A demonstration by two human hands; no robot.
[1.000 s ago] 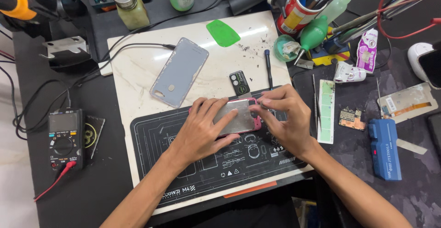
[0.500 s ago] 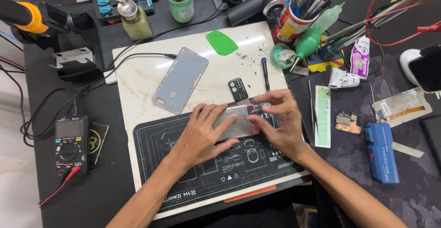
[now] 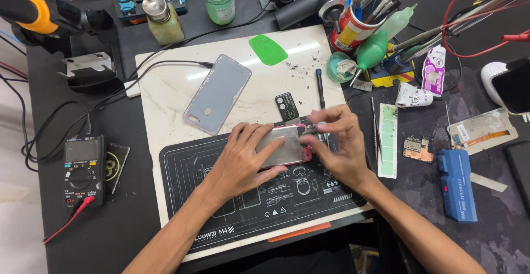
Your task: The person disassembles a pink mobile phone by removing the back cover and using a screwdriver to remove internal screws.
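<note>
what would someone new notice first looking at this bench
First, the two hands at the centre: the left hand lies flat on an opened phone on the black mat, while the right hand pinches at the phone's top edge. Next, the grey back cover lying alone on the white slab behind them, beside a green pick. At far left sits a multimeter with a red lead.

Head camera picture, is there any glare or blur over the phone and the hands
Head view: a streak of glare lies on the white marble slab above the grey back cover; the opened phone has a soft sheen, no washout; left hand and right hand look sharp; frame edges bend slightly.
</note>
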